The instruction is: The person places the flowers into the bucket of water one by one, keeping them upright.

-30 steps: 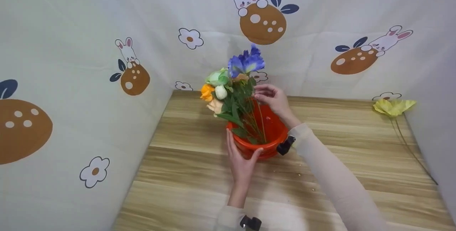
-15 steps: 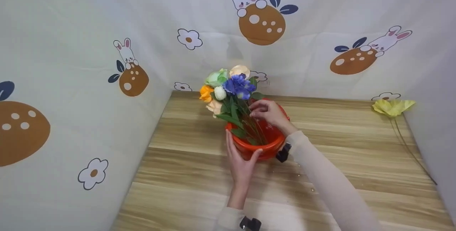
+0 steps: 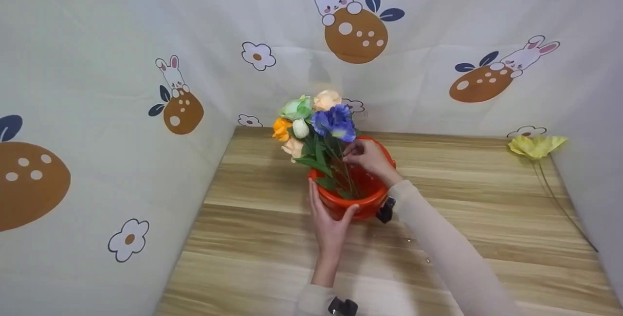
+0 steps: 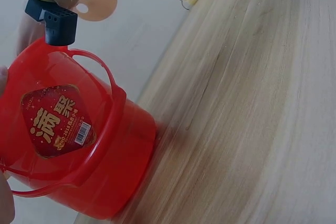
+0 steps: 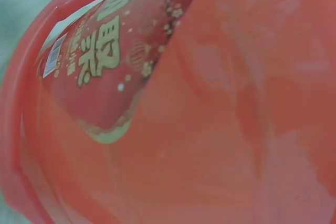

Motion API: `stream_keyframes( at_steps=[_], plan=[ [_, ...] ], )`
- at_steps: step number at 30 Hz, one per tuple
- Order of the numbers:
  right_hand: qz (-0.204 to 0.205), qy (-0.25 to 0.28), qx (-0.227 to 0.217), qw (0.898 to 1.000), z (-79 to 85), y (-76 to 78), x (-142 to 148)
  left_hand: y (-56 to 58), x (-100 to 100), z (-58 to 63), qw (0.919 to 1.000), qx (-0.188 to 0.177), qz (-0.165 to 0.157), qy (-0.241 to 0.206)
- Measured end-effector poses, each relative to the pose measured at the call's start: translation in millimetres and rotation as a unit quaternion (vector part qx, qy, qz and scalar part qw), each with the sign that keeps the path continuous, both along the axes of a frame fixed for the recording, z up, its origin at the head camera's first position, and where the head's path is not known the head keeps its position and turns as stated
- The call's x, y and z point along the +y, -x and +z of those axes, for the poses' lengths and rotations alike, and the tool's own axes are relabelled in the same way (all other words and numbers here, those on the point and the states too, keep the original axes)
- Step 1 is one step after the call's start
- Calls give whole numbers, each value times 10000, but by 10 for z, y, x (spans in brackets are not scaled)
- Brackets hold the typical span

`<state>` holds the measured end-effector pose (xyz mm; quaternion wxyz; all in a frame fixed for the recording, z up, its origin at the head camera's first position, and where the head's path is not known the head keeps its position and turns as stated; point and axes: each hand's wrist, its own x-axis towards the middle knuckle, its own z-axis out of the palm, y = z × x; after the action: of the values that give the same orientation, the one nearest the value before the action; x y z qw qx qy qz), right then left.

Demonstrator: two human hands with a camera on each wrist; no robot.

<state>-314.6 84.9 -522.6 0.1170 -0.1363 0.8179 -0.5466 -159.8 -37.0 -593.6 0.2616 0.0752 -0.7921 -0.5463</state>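
A red plastic bucket (image 3: 366, 202) stands on the wooden table. My left hand (image 3: 328, 226) rests against its near left side, fingers straight and thumb spread along the front wall. My right hand (image 3: 371, 156) is over the bucket's mouth, fingertips pinching the stem of a blue iris (image 3: 335, 122). Left of the iris lean other artificial flowers: a green one (image 3: 297, 108), an orange one (image 3: 281, 129), a white bud (image 3: 300, 128) and peach ones (image 3: 327, 99). Their stems go down into the bucket. A label (image 4: 59, 120) shows on its wall in the left wrist view.
A yellow flower (image 3: 535, 146) on a long stem lies at the far right of the table (image 3: 467, 184). White fabric (image 3: 423, 92) printed with rabbits encloses the back and sides. Tiny shiny bits lie right of the bucket.
My right hand has lowered the blue iris into the bucket, its bloom dropping to the level of the others, then shifting slightly right. My left hand has stayed on the bucket.
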Motion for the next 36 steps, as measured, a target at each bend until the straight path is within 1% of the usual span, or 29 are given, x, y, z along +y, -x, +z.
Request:
stream_keyframes(
  at_steps=[3,5,8,11,18,23,27,31,36],
  plan=[
    [-14,216,-52,9998,2,-14,24,1,4,-5,10000,28,-15,4],
    [11,545,-188,9983,13,-30,46,4,6,-9,10000,73,-6,61],
    [63,1110,-467,9927,42,-61,88,4,11,-11,9998,137,10,162],
    [124,1430,-682,9873,92,-94,136,8,12,-5,9996,161,26,219],
    [179,1519,-717,9856,228,-119,321,25,9,19,9998,102,-20,147],
    [119,1411,-769,9869,298,-109,560,30,4,6,9999,144,-57,59],
    [2,1394,-778,9872,297,-86,815,27,-2,-2,9998,170,-44,64],
    [-128,1639,-727,9837,262,-88,1092,14,-8,2,9999,162,-30,24],
    [-288,1948,-656,9782,182,-128,1501,-3,-7,4,9999,141,12,39]
  ],
)
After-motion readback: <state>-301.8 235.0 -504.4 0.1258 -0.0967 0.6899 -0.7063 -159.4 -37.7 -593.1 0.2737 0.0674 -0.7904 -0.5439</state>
